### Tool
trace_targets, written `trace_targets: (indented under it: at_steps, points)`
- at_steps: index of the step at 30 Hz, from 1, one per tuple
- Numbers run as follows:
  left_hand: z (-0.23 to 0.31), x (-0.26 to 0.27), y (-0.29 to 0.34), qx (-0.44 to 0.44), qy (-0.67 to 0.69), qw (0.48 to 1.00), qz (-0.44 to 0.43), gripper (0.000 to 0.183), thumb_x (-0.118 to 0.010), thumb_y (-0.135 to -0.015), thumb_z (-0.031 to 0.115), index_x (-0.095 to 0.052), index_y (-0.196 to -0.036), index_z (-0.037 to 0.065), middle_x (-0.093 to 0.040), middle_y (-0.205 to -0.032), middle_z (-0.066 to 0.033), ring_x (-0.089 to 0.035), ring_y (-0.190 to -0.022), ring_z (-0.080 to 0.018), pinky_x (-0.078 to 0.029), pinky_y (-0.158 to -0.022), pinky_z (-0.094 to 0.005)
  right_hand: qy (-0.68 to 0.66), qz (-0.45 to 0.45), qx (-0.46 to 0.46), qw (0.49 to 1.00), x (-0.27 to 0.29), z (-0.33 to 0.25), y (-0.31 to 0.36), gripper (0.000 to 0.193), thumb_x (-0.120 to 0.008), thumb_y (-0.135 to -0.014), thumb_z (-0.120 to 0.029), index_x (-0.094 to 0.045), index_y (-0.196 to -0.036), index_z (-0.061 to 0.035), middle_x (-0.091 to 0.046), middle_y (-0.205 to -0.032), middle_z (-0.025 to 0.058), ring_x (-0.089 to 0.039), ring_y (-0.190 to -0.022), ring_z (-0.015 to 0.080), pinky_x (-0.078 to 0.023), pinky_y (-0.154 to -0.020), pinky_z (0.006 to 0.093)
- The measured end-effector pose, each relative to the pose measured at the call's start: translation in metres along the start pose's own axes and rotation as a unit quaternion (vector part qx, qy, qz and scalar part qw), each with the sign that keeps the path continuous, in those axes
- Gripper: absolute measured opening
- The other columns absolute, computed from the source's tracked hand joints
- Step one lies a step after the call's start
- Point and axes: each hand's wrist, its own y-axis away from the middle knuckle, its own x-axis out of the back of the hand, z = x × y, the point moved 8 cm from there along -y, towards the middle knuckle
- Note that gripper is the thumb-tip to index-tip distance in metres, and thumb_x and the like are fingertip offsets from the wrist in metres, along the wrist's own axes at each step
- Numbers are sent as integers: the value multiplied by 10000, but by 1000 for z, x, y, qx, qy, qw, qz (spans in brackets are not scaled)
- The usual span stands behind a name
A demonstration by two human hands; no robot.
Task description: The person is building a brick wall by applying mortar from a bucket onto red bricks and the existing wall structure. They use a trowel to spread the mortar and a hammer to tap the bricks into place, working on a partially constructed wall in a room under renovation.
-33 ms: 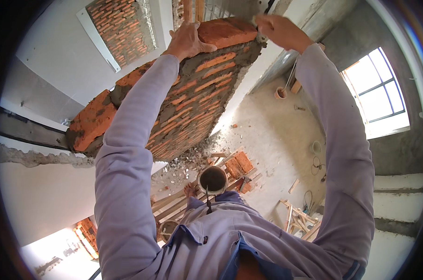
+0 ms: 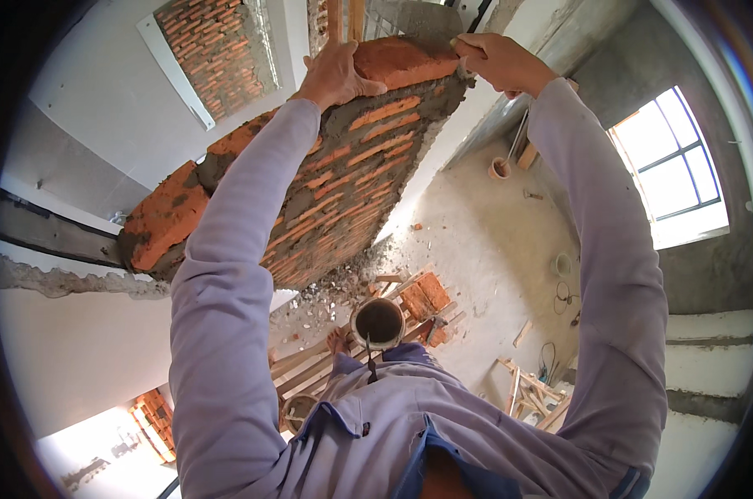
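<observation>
An orange-red brick lies along the top of a rough brick wall, with grey mortar around it. My left hand grips the brick's left end, its thumb along the near face. At the right end of the brick, my right hand is closed in a fist around what looks like a trowel, its handle mostly hidden by the fingers. The grey trowel blade appears to extend left behind the brick, hard to tell from the grey surfaces there.
Below me, a bucket of dark contents stands near planks and stacked bricks. Rubble lies along the wall's foot. A small bucket and a wooden frame are on the floor at right. Wooden uprights stand beyond the wall.
My right hand, smeared by motion before, is now sharper and slightly lower, its fingers more plainly curled. My left hand stays on the brick.
</observation>
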Motion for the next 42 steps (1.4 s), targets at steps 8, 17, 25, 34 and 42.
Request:
trace_targets:
  at_steps: [8, 17, 25, 34, 42]
  points:
    - [2, -5, 5, 22, -31, 999, -3, 1124, -866, -579, 567, -438, -1386, -88, -529, -1280, -262, -520, -1221, -365, -383, -1095, -442, 91, 268, 245, 927, 14, -2, -21, 388, -459, -945, -286, -595, -1268, -120, -660, -815, 102, -604, -577, 194, -481, -467, 348]
    - [2, -4, 3, 38, -9, 998, -53, 1135, -859, -579, 580, -420, -1407, -60, -483, -1328, -244, -463, -1278, -359, -389, -1082, -428, 133, 118, 178, 968, 2, -14, -9, 428, -493, -915, -245, -574, -1305, -86, -686, -1067, 181, -664, -924, 350, -526, -860, 399]
    - [-8, 12, -6, -23, 49, 991, -122, 1049, -616, -742, 771, -386, -1469, 51, -376, -1492, -185, -357, -1394, -321, -317, -1145, -457, -158, 246, 95, 952, -24, 17, 69, 306, -546, -898, -140, -491, -1160, 8, -668, -852, 155, -681, -800, 263, -553, -716, 409]
    - [17, 15, -2, -128, 4, 975, -182, 642, -571, -888, 591, -549, -1376, 175, -447, -1483, -93, -465, -1325, -287, -364, -1130, -400, -607, 264, -193, 725, -275, 33, 104, 208, -569, -840, -23, -386, -920, -82, -442, -694, 45, -467, -442, 158, -403, -394, 325]
    - [20, 19, -1, -99, 31, 979, -174, 661, -634, -846, 600, -590, -1338, 161, -496, -1448, -103, -457, -1340, -292, -338, -1135, -430, -651, 300, -198, 669, -285, -33, 61, 213, -534, -852, -27, -356, -952, -87, -428, -669, 36, -486, -477, 150, -414, -396, 314]
